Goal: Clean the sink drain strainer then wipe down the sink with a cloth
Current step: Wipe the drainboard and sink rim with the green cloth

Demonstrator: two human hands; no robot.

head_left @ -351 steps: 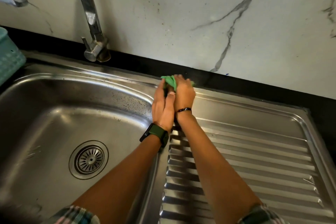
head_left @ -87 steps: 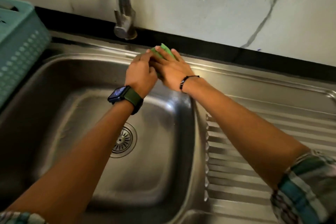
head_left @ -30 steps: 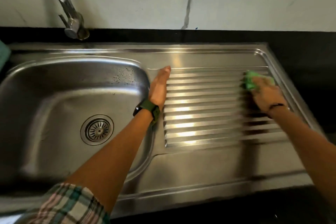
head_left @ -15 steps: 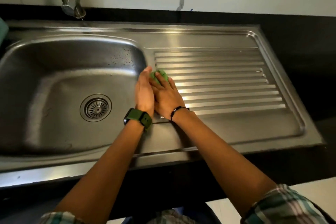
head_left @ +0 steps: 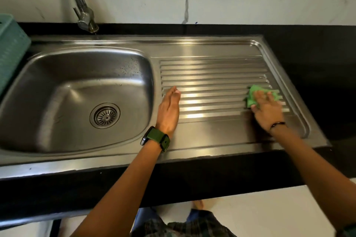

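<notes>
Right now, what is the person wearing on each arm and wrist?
The left hand is bare, with a dark green square smartwatch strapped at the wrist. The right hand is bare too, with a thin black bracelet at the wrist. Both forearms are uncovered; a plaid sleeve cuff shows only at the frame's lower right corner.

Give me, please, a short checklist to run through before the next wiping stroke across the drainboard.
1. Green cloth under the right hand: ok.
2. Cloth lies on the ribbed drainboard: ok.
3. Left hand rests flat at the ribs' left end, apart from the cloth: ok.
4. Ribs between the hands free of objects: ok.
5. Strainer seated in the drain: ok.
6. Strainer clean: cannot tell.
</notes>
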